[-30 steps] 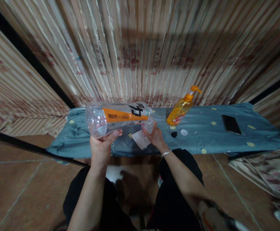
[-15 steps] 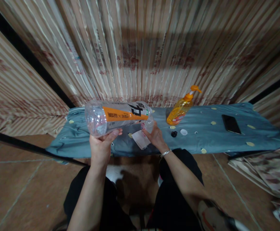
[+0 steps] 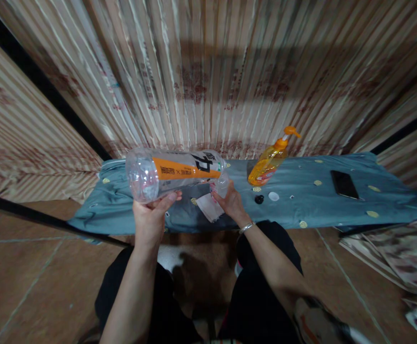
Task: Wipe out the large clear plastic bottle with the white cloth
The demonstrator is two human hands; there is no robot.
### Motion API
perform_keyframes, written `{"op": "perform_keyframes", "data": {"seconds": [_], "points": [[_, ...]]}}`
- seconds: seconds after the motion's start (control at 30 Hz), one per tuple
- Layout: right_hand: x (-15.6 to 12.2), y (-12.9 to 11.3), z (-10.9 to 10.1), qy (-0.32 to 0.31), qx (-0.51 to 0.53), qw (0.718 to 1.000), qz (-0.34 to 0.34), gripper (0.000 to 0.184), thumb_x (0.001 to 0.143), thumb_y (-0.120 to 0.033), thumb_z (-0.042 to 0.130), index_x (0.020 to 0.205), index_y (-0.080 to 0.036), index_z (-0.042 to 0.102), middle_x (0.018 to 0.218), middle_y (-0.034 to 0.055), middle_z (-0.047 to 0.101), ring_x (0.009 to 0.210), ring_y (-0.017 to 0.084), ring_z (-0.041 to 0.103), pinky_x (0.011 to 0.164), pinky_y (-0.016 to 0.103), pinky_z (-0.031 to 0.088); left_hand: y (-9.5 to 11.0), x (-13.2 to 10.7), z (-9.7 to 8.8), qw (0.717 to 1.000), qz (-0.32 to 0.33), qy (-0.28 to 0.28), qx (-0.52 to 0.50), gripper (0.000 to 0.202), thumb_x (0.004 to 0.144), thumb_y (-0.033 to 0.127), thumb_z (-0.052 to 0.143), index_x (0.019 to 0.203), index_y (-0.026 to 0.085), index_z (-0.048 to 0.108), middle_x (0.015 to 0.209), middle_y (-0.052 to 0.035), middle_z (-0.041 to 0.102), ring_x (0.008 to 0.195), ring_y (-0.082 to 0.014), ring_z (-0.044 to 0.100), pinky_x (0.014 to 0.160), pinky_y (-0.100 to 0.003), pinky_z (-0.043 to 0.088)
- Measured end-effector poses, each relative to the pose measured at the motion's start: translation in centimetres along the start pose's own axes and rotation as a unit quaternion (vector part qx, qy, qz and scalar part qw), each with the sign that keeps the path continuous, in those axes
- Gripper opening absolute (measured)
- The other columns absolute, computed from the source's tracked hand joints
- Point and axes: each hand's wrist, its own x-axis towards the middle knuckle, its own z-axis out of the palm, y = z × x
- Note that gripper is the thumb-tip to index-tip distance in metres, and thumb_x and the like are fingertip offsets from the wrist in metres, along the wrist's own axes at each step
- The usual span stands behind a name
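Observation:
A large clear plastic bottle with an orange and grey label lies on its side in the air, between my two hands. My left hand is closed around its base end from below, the thumb along the near side. At the neck end on the right, my right hand grips the bottle; its fingers are partly hidden behind the neck. Below the neck a small pale cloth or tissue rests on the blue cover. Just right of my right hand are a small black cap and a white disc.
An orange pump bottle stands at the back of the blue-covered narrow table. Farther right lies a black phone. A striped curtain hangs right behind the table, and dark metal poles slant at the sides.
Almost nothing differs. Both hands keep their hold on the clear bottle, which has turned very slightly, its label facing a little differently.

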Motion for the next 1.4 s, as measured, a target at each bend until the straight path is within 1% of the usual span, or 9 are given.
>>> {"op": "perform_keyframes", "data": {"seconds": [0.13,0.27,0.4,0.6,0.8,0.97,1.2,1.3,1.4], "points": [[0.0,0.0,0.0,-0.002,0.001,1.000,0.005,0.057,0.085,-0.041,0.074,0.133,-0.020,0.051,0.118,0.0179,0.077,0.106,0.035,0.076,0.090,0.051,0.062,0.0,0.0,0.0,1.000,-0.002,0.001,-0.002,0.053,0.050,0.023,0.096,0.096,0.019,0.069,0.072,0.0016,0.075,0.063,-0.0189,0.076,0.063,-0.030,0.066],[0.0,0.0,0.0,-0.005,0.009,1.000,-0.004,0.060,0.085,-0.041,0.074,0.134,-0.017,0.050,0.120,0.0201,0.076,0.109,0.036,0.075,0.092,0.052,0.061,0.1,0.0,0.1,1.000,0.002,-0.002,-0.004,0.051,0.050,0.025,0.097,0.092,0.019,0.069,0.071,0.0017,0.075,0.061,-0.0188,0.076,0.062,-0.030,0.066],[0.0,0.0,-0.1,-0.005,0.004,1.000,0.005,0.059,0.085,-0.041,0.073,0.134,-0.017,0.050,0.119,0.0190,0.076,0.107,0.036,0.076,0.091,0.050,0.061,0.1,-0.1,0.2,1.000,0.008,0.001,-0.002,0.048,0.049,0.025,0.097,0.087,0.019,0.069,0.068,0.0028,0.075,0.058,-0.0171,0.074,0.059,-0.027,0.065],[0.0,-0.1,-0.1,-0.007,-0.004,1.000,0.008,0.059,0.084,-0.042,0.074,0.131,-0.016,0.050,0.116,0.0194,0.076,0.107,0.036,0.076,0.089,0.047,0.061,-0.1,0.1,0.0,1.000,0.006,-0.001,-0.006,0.050,0.052,0.026,0.097,0.093,0.019,0.070,0.072,0.0012,0.075,0.062,-0.0185,0.076,0.062,-0.030,0.066],[0.0,0.2,0.0,-0.012,-0.005,1.000,-0.004,0.057,0.087,-0.042,0.073,0.133,-0.018,0.049,0.120,0.0194,0.077,0.107,0.034,0.076,0.090,0.048,0.062,-0.1,0.4,0.2,1.000,0.019,0.011,0.004,0.041,0.047,0.027,0.097,0.076,0.018,0.069,0.067,0.0021,0.075,0.054,-0.0141,0.071,0.055,-0.024,0.063],[0.0,0.3,0.2,-0.009,-0.015,1.000,-0.008,0.060,0.087,-0.042,0.073,0.136,-0.018,0.046,0.121,0.0203,0.076,0.108,0.035,0.076,0.091,0.051,0.063,0.1,0.5,0.3,1.000,0.028,0.003,-0.005,0.034,0.048,0.024,0.096,0.069,0.017,0.069,0.063,0.0029,0.073,0.051,-0.0111,0.067,0.057,-0.022,0.061],[0.1,0.1,0.0,-0.023,-0.009,1.000,0.008,0.063,0.086,-0.040,0.074,0.137,-0.017,0.046,0.120,0.0205,0.076,0.108,0.036,0.076,0.092,0.053,0.062,0.0,1.0,0.2,0.999,0.046,-0.021,0.008,0.035,0.052,0.030,0.096,0.071,0.017,0.069,0.063,0.0012,0.072,0.053,-0.0113,0.065,0.058,-0.023,0.058],[0.2,0.0,-0.1,-0.020,-0.007,1.000,0.009,0.061,0.086,-0.039,0.074,0.136,-0.017,0.047,0.120,0.0199,0.076,0.109,0.036,0.076,0.092,0.052,0.062,0.0,1.1,0.2,0.999,0.044,-0.020,0.004,0.036,0.052,0.030,0.096,0.072,0.017,0.069,0.064,0.0005,0.073,0.055,-0.0120,0.067,0.059,-0.023,0.058],[0.2,0.0,-0.2,-0.016,-0.007,1.000,0.000,0.061,0.086,-0.040,0.074,0.136,-0.018,0.048,0.121,0.0196,0.076,0.109,0.036,0.076,0.091,0.052,0.062,0.1,1.1,0.2,0.999,0.046,-0.017,0.002,0.036,0.051,0.028,0.095,0.072,0.018,0.069,0.065,0.0021,0.073,0.053,-0.0113,0.066,0.059,-0.024,0.059]]}}
